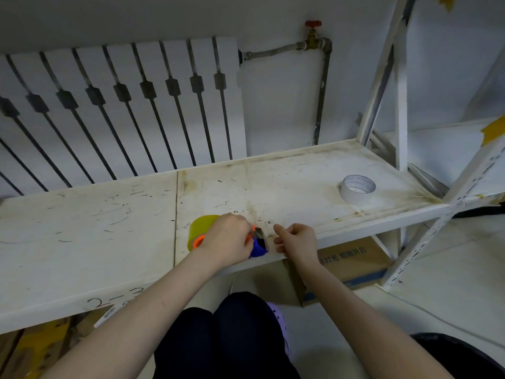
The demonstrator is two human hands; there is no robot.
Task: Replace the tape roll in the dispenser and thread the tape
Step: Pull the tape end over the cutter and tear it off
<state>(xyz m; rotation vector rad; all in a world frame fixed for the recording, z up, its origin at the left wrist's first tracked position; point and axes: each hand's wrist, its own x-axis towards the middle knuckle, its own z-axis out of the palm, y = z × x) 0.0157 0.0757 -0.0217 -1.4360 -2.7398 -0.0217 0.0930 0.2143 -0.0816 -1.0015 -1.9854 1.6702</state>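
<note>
Threading stage. Left hand (pixel 226 239) grips dispenser (pixel 258 248), tape roll (pixel 200 225) seated; right hand (pixel 296 240) apparently pinches tape end (pixel 271 243). Next: pull it through, taut.

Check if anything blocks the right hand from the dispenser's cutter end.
Nothing visible does. The right hand sits just beside the dispenser, whose body the left hand grips from above. The white roll stands well off to the right on the shelf.
</note>
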